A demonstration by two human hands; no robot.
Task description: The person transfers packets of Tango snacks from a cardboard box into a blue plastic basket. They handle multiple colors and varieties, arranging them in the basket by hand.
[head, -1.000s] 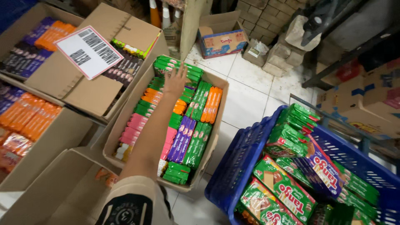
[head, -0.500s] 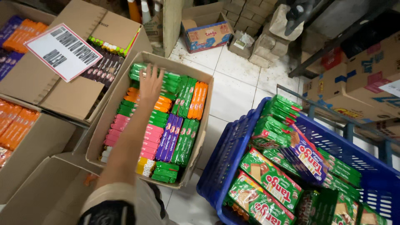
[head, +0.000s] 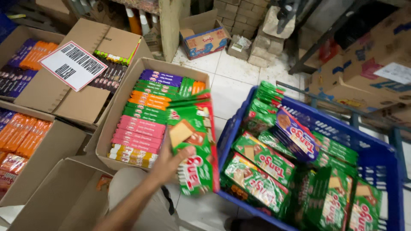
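Observation:
My left hand (head: 169, 164) is shut on a stack of green wafer packs (head: 192, 132), thumb on top of the front pack. The stack hangs between an open cardboard box (head: 124, 92) and a blue plastic basket (head: 229, 128), at the basket's left rim. The box holds rows of flat packs in purple, green, orange, pink and yellow. In the basket lie several green wafer packs (head: 257, 167) and a dark blue pack (head: 295, 134). My right hand is out of view.
More open cardboard boxes with orange and purple packs stand at the left, one under a white printed card (head: 72, 64). A small carton (head: 205, 40) and grey bricks (head: 244, 17) sit at the back. Large cartons (head: 368, 64) and a metal frame stand at the right.
My left hand was reaching into the far end of the box with nothing in it. It has come back toward me with a stack of green packs, and the view has swung toward the basket.

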